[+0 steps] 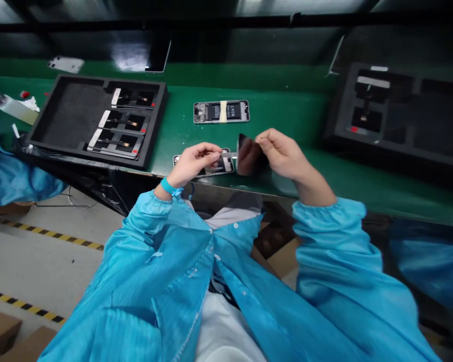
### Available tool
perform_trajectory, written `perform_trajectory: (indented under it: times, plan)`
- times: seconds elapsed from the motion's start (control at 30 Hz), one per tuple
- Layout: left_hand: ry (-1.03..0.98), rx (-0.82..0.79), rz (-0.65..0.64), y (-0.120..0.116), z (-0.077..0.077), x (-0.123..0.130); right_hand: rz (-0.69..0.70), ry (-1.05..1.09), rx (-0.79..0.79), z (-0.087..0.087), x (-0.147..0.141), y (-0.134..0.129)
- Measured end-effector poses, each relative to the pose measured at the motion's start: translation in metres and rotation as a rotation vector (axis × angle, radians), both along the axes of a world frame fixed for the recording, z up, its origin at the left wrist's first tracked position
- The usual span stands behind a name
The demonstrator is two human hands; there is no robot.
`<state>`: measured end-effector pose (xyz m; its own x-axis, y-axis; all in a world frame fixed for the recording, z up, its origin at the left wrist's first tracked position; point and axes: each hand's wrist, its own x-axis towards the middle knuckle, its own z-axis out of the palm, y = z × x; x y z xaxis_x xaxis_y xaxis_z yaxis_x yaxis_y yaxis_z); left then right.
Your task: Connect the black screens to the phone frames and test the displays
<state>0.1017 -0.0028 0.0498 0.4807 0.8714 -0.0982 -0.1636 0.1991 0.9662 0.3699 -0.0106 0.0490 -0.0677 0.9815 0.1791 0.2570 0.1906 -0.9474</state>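
Observation:
My right hand (283, 153) is closed in a pinch on the edge of a dark, glossy phone screen (247, 157), tilted above the green bench. Between it and my left hand (196, 162) runs a thin pale strip (229, 155), whose near end is in my left finger and thumb. A blue band circles my left wrist. Partly covered by that hand, an opened phone frame (226, 165) lies at the bench's front edge. Farther back lies a second phone frame (236, 111) with its battery showing and a cream band around it.
At left a black foam tray (156, 125) holds several screen parts with flex cables. Another foam tray (334, 120) stands at right. A pale phone back (66, 64) and a dark panel (159, 56) lie at the rear. Blue sleeves of other people show at both sides.

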Motion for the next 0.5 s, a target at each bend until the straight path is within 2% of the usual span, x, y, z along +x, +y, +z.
perform_trajectory:
  times: [0.1,0.2,0.33,0.4,0.5]
  plan:
    - [0.266,0.155,0.096,0.016,0.0,-0.016,0.124,-0.298,0.075,-0.01,0.017,0.022]
    - [0.446,0.227,0.094,0.022,0.005,-0.027,0.21,-0.548,0.152,-0.021,0.019,0.037]
    - [0.486,0.095,0.08,0.018,0.013,-0.037,0.063,-0.806,0.349,-0.03,-0.01,0.033]
    - [0.458,0.031,0.079,0.016,0.015,-0.039,0.075,-0.793,0.464,-0.03,-0.037,0.025]
    - [0.414,0.024,0.065,0.016,0.011,-0.042,0.257,-0.626,0.509,-0.027,-0.076,0.015]
